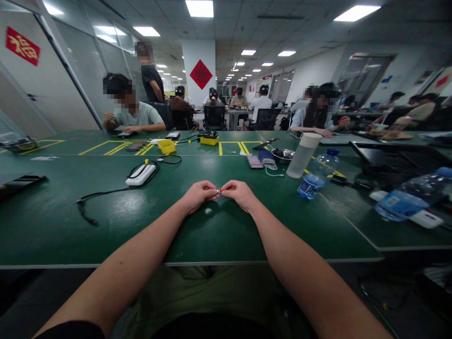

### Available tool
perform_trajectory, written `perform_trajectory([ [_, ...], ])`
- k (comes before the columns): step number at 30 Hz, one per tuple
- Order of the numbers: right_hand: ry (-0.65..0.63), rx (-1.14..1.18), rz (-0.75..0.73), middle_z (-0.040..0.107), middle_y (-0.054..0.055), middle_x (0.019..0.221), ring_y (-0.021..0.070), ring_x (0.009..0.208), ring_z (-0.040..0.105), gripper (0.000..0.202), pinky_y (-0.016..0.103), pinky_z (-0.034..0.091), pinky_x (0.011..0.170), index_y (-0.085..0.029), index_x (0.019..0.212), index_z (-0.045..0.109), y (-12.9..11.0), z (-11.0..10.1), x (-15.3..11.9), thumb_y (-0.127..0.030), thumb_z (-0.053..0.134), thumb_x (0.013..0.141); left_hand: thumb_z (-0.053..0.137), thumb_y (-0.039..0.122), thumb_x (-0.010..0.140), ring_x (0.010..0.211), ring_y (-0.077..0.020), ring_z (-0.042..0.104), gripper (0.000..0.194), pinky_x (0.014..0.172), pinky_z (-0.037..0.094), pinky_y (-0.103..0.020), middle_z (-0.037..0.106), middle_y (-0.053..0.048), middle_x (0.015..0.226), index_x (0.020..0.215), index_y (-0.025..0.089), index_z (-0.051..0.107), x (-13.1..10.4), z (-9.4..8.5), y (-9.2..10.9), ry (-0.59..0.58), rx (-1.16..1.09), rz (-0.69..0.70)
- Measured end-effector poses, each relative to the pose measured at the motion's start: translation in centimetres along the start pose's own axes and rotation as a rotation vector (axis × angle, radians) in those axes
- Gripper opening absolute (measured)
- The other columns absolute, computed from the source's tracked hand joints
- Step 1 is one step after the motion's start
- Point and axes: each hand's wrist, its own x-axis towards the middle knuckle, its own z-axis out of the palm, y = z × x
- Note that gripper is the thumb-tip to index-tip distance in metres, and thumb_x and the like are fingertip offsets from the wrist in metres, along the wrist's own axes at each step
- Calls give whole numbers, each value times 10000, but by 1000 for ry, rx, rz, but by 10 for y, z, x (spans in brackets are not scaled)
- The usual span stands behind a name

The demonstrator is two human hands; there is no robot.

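Both hands meet over the green table [141, 240], fingertips nearly touching. Between them is a tiny object [219, 190], silvery with an orange-red part on its right side; its kind is too small to make out. My left hand [200, 195] pinches its left end between thumb and index finger. In the same kind of pinch, my right hand [238, 192] has the orange-red end. Most of the object is hidden by the fingers. A small pale spot shows on the tabletop below my left hand.
Left of my hands lies a white power bank [141, 174] with a black cable [106, 192]. Yellow trays [166, 146] stand farther back. On the right are a frosted bottle [302, 157], water bottles [319, 173] and a metal bowl [282, 156]. Other people sit across the table.
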Motion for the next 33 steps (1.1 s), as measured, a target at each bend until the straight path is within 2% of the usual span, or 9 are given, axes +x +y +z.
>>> perform_trajectory([
  [7, -6, -72, -29, 684, 29, 738, 146, 681, 631, 184, 279, 482, 692, -146, 774, 662, 2, -2, 0, -210, 707, 607, 710, 278, 710, 673, -130, 643, 233, 642, 501, -244, 670, -57, 724, 818, 123, 573, 2, 0, -3, -5, 99, -19],
  [14, -17, -117, 4, 683, 26, 691, 142, 634, 623, 168, 273, 488, 654, -148, 774, 674, 1, -2, 0, -197, 697, 615, 693, 263, 709, 617, -102, 601, 202, 615, 472, -226, 649, -23, 697, 809, 134, 573, 1, 2, -2, -14, 158, 32],
  [22, -25, -27, 29, 700, 41, 784, 149, 720, 641, 215, 283, 500, 709, -151, 854, 691, 1, -2, 1, -178, 658, 644, 661, 199, 706, 619, -97, 586, 349, 621, 473, -232, 628, -5, 750, 1042, 153, 577, -3, 7, 5, -58, 250, 96],
  [26, 25, 80, 69, 694, 58, 852, 161, 753, 660, 243, 279, 513, 666, -153, 896, 646, -1, -1, 1, -176, 658, 654, 635, 197, 723, 627, -100, 589, 251, 632, 477, -235, 629, -6, 731, 963, 151, 573, -5, 8, 7, -63, 247, 99],
  [33, 19, 31, 85, 681, 64, 851, 146, 687, 653, 190, 247, 494, 583, -141, 853, 638, -3, -1, 2, -187, 648, 669, 645, 187, 712, 676, -124, 621, 215, 641, 490, -250, 613, -3, 729, 901, 159, 545, -5, 8, 7, -59, 217, 105],
])
